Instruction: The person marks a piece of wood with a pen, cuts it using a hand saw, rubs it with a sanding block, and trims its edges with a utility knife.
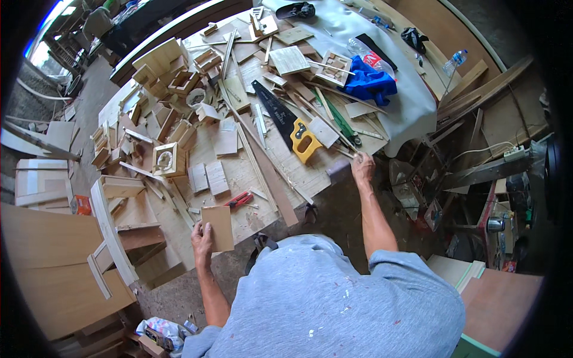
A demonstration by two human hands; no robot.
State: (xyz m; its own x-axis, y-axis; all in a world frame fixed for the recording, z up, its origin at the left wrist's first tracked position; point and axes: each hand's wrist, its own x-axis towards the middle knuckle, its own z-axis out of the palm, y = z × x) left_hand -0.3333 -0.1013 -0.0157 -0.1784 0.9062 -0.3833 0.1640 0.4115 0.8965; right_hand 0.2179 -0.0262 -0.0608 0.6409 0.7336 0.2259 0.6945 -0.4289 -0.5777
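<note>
My left hand (203,240) grips the edge of a thin, flat brown board (218,229) at the near edge of the workbench (304,178). At the bench's right corner, my right hand (363,169) has its fingers closed at the end of a thin wooden strip (341,138). A handsaw (284,121) with a yellow handle lies between the hands, farther in. Close to the board rests a red cutter-like tool (240,200). Two small pale wood blocks (217,178) lie beyond it.
Small wooden boxes (169,160) and offcuts crowd the bench's left side. At the far right are a blue cloth (369,82), a plastic bottle (455,61) and a white sheet (412,113). An open wooden frame (122,227) stands at the left. A power strip (514,153) hangs at right.
</note>
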